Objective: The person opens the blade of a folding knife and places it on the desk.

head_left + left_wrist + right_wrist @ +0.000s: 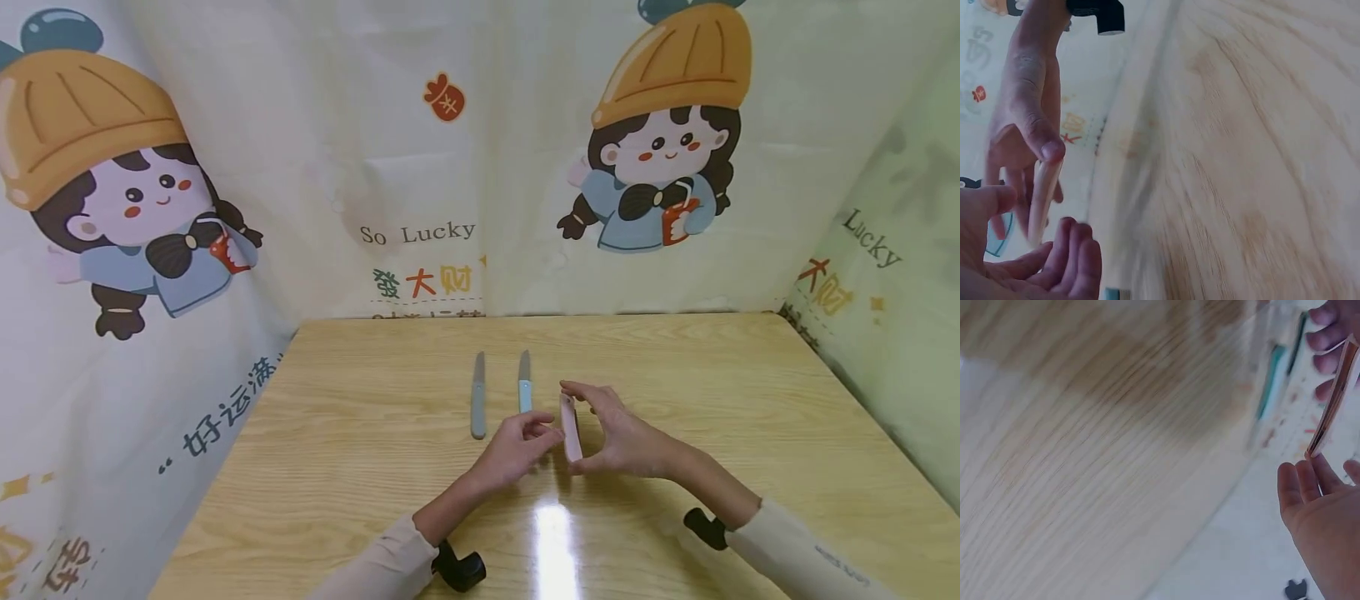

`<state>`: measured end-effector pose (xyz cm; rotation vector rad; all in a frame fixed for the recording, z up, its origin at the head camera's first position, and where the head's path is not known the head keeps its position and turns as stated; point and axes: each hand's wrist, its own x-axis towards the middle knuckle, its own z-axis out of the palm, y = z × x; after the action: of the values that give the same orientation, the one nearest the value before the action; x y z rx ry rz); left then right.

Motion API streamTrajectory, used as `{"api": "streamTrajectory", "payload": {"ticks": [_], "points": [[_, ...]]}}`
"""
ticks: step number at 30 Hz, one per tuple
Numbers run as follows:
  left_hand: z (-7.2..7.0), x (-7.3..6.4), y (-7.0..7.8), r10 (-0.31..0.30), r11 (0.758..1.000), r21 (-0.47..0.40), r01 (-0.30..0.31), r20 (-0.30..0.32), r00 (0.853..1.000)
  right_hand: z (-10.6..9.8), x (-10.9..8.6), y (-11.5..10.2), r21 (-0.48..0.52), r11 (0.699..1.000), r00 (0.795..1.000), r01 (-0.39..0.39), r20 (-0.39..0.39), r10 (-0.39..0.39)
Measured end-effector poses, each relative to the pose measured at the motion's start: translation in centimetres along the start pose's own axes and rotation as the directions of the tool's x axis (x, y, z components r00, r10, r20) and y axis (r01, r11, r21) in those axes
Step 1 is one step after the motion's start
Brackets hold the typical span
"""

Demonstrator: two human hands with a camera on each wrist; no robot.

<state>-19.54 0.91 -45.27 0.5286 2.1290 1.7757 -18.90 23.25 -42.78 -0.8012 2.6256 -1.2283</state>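
Note:
My right hand [626,437] holds a thin, pale pink, phone-like slab [572,429] on edge, thumb at its near end and fingertips at its far end. In the right wrist view, a dark strip runs along the slab [1334,400]. Just left of it, my left hand [520,448] has loosely bent fingers with nothing between them, the fingertips close to the slab's pink face. Beyond the left hand lies a knife with a light blue handle [525,392], the handle's near end hidden by the fingers. Left of that lies a grey-handled knife [478,400], blade pointing away.
The wooden table [360,483] ends at a printed cloth backdrop [525,275], which also hangs along both sides. Black wrist cameras [459,568] are strapped below the sleeves. Bright glare [553,546] lies on the near table surface.

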Motion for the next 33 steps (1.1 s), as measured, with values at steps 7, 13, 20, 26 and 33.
{"api": "streamTrajectory", "payload": {"ticks": [7,13,20,26,33], "points": [[0.4,-0.2,0.3,-0.023,0.989,-0.148,0.027,0.030,0.999,1.4,-0.3,-1.5,0.002,0.999,0.998,0.042,-0.053,-0.041],[0.4,-0.8,0.3,-0.025,0.986,-0.162,0.027,0.012,1.000,2.1,-0.5,-1.0,0.204,0.977,0.989,-0.061,-0.122,0.087],[0.3,-1.0,0.4,-0.003,0.984,-0.176,0.002,-0.003,1.000,2.3,-0.9,0.2,0.406,0.905,0.986,-0.125,-0.048,0.158],[0.2,-1.0,0.2,-0.024,0.986,-0.168,0.024,0.004,1.000,2.7,-0.9,0.2,0.439,0.887,0.984,-0.141,-0.034,0.173],[0.0,-1.1,0.1,-0.028,0.989,-0.142,0.032,0.026,0.999,3.2,-0.7,0.1,0.416,0.902,0.989,-0.112,-0.040,0.142]]}}
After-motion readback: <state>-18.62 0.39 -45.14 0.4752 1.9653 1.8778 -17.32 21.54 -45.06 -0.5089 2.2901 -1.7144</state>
